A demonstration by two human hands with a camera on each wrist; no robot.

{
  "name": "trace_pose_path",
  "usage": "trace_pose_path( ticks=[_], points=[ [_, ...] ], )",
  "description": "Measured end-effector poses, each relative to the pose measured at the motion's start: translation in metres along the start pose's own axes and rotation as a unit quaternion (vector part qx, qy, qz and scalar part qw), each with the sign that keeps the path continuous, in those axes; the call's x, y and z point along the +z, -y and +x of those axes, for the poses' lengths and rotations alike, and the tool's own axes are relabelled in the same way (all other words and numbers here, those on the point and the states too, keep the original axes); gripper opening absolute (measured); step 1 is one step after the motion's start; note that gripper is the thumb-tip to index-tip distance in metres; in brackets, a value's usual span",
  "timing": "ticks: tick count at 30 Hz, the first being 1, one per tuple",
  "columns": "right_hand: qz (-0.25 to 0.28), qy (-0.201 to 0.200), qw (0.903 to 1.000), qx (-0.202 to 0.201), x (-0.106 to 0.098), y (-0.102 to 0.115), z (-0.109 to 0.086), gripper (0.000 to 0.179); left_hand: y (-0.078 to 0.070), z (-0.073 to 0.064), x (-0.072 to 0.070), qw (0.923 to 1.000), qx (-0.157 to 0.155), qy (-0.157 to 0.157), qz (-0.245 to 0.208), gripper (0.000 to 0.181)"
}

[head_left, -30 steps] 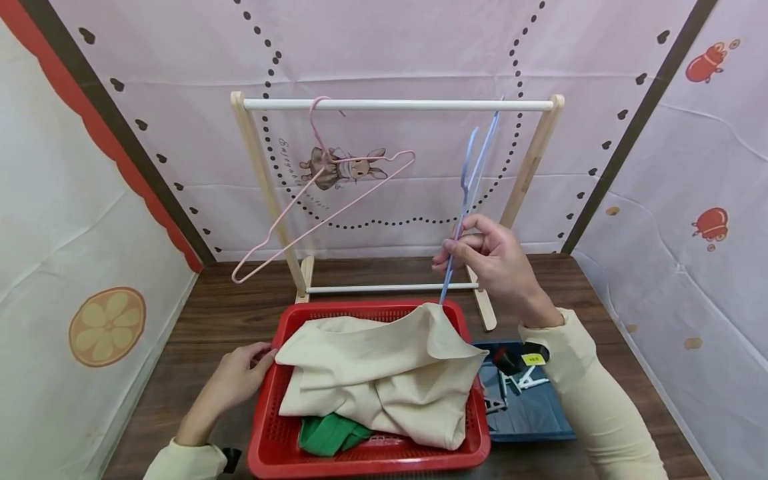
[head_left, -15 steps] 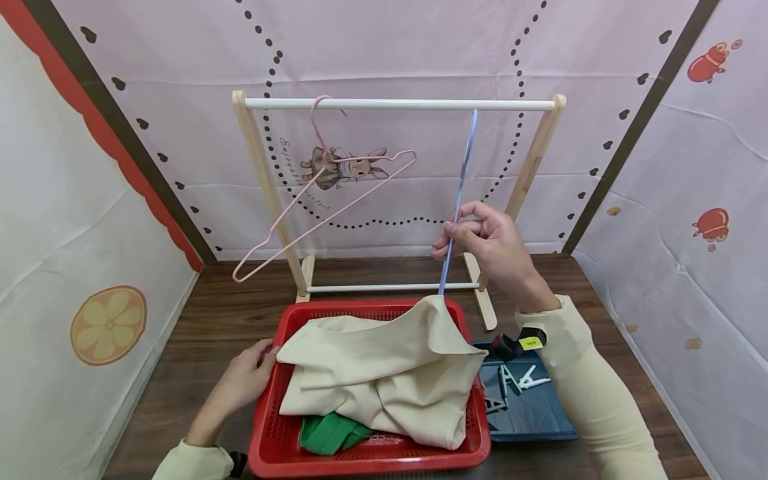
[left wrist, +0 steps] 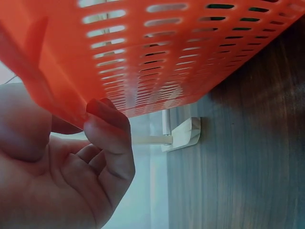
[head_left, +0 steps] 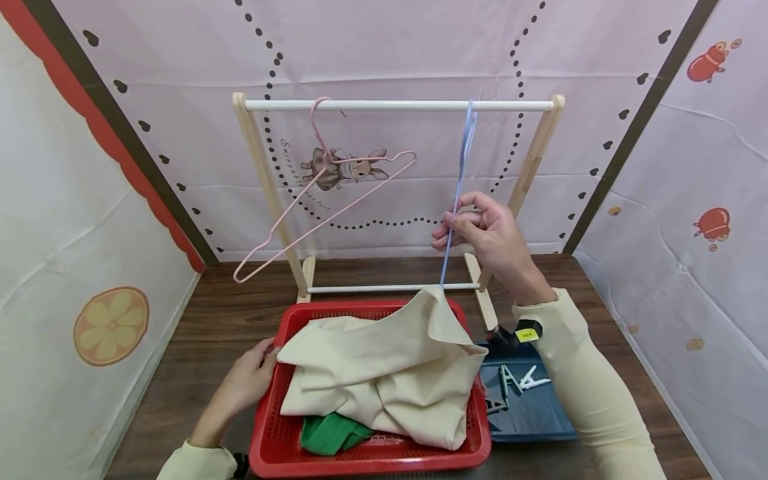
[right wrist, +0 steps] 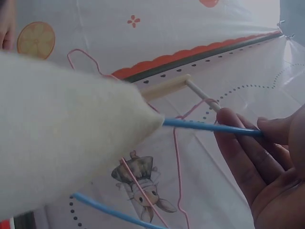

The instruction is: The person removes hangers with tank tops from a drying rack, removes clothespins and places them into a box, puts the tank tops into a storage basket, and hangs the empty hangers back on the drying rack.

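Note:
My right hand (head_left: pixel 489 233) pinches a thin blue clothes hanger (head_left: pixel 463 163) between thumb and fingers, in front of the rack. The hanger stands edge-on, its upper end near the white rail (head_left: pixel 384 105); whether it touches the rail I cannot tell. Its lower end runs into a cream cloth garment (head_left: pixel 384 373), which is lifted at that corner while the rest lies in a red plastic basket (head_left: pixel 360 461). At the basket's left side, my left hand (head_left: pixel 245 379) grips the rim, thumb and fingertips on it in the left wrist view. A green cloth (head_left: pixel 333 435) shows beneath the garment.
A pink hanger (head_left: pixel 354 200) hangs from the rail's left part. The rack's wooden posts (head_left: pixel 264 180) stand behind the basket. A dark blue tray (head_left: pixel 534 420) with several clothes pegs (head_left: pixel 509 380) lies to the right. Printed cloth walls surround the brown table (head_left: pixel 216 307).
My right hand has risen slightly with the blue hanger, whose top has swung left along the rail. The garment's corner has lifted a little. My left hand stays at the basket rim.

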State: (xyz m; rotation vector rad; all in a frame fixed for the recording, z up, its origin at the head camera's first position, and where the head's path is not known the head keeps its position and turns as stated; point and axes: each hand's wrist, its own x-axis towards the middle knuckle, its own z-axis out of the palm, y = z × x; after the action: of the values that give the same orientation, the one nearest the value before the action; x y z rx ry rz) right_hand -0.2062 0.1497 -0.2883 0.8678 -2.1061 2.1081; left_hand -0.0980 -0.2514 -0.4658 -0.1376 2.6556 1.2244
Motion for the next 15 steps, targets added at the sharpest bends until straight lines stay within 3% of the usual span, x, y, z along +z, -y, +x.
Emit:
trace_pose_path(
  ticks=[15],
  points=[
    [-0.055,-0.024,0.9982,0.002,-0.003,-0.022,0.012,0.008,-0.002,-0.003,-0.001,0.9999,0.016,0.003,-0.005,0.044]
  ],
)
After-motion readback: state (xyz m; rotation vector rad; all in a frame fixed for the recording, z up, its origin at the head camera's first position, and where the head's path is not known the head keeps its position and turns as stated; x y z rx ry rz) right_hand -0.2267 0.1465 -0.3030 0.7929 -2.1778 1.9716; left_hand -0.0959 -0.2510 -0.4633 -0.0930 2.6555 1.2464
